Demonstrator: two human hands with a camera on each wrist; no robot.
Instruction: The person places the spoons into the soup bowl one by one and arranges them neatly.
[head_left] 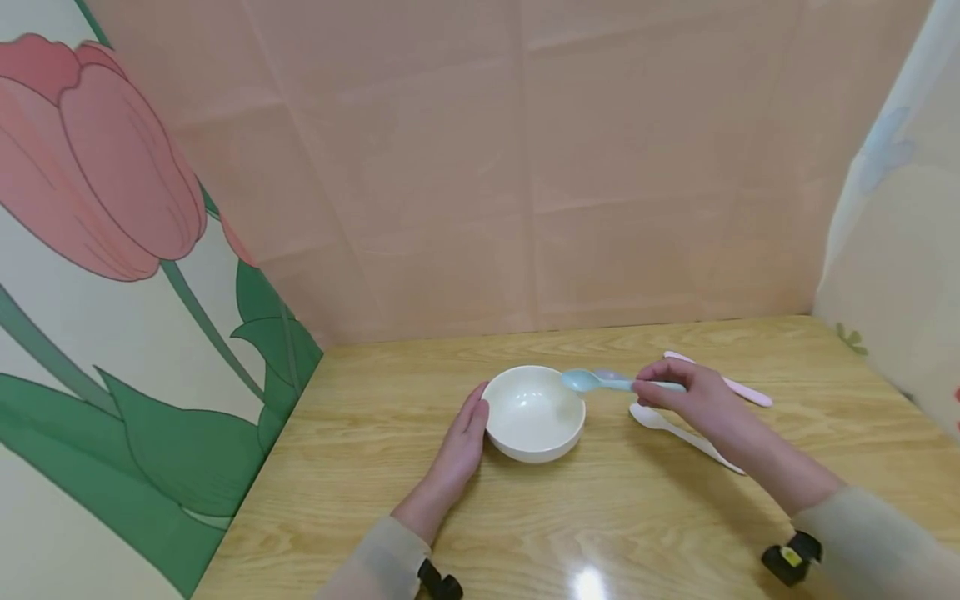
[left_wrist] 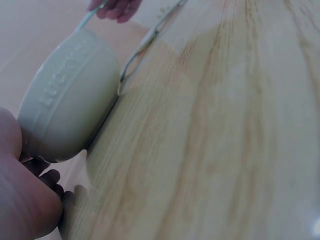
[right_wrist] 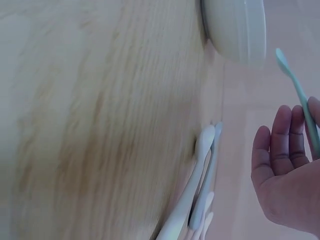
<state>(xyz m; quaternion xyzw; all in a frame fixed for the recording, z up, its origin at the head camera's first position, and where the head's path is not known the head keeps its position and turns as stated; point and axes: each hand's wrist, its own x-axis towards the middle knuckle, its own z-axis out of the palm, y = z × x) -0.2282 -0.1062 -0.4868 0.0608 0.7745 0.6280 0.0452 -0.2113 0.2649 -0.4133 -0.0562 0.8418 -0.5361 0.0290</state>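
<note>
A white bowl (head_left: 534,450) stands upright on the wooden table. At its left side my left hand (head_left: 454,450) holds it, thumb and fingers curved against the wall. Raised letters show on the bowl's outside in the left wrist view. My right hand (head_left: 701,402) pinches a light blue spoon (head_left: 581,381) by its handle, above the table. The spoon's head is at the bowl's right rim in the head view; in the right wrist view a gap separates them. Beneath the right hand lie a white spoon (head_left: 686,435) and a partly hidden lavender spoon (head_left: 609,374).
Farther back on the right lies a pink utensil (head_left: 750,394), its middle hidden by my right hand. The wooden table (head_left: 360,417) meets a pinkish backdrop (head_left: 450,208). A panel with a painted tulip (head_left: 127,167) borders the left, a pale panel (head_left: 907,275) the right.
</note>
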